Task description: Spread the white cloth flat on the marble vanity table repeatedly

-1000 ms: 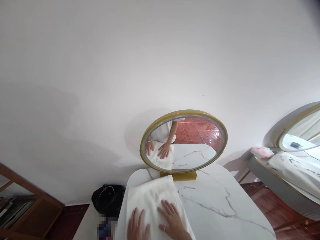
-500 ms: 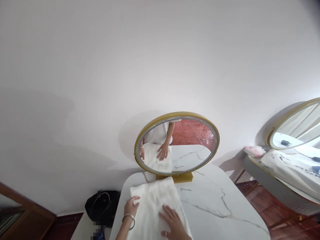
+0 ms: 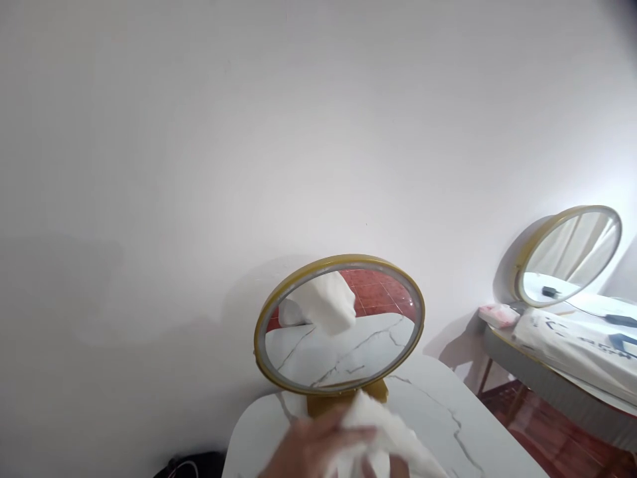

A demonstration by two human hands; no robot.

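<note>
A white fluffy towel (image 3: 383, 425) is bunched and raised off the marble-patterned tabletop (image 3: 432, 392), low in the view. My left hand (image 3: 316, 441), smeared by motion, lies across the towel's left side with its fingers closed against it. Of my right hand (image 3: 398, 467) only some fingers show at the bottom edge, folded up in the cloth; the rest is hidden by the towel and the frame. Just beyond stands an oval gold-rimmed mirror (image 3: 343, 325) on a gold base (image 3: 323, 403), reflecting the lifted towel.
To the right, a second table (image 3: 527, 372) carries another gold-rimmed mirror (image 3: 572, 255), a pink-and-white packet (image 3: 499, 315) and a white printed plastic bag (image 3: 557, 332). A black bag (image 3: 199, 465) lies at lower left. The white wall (image 3: 199, 166) rises close behind the mirror.
The towel, earlier spread flat on the tabletop under both hands, is now lifted and gathered. Both hands have come together over it, and the camera view has tilted up.
</note>
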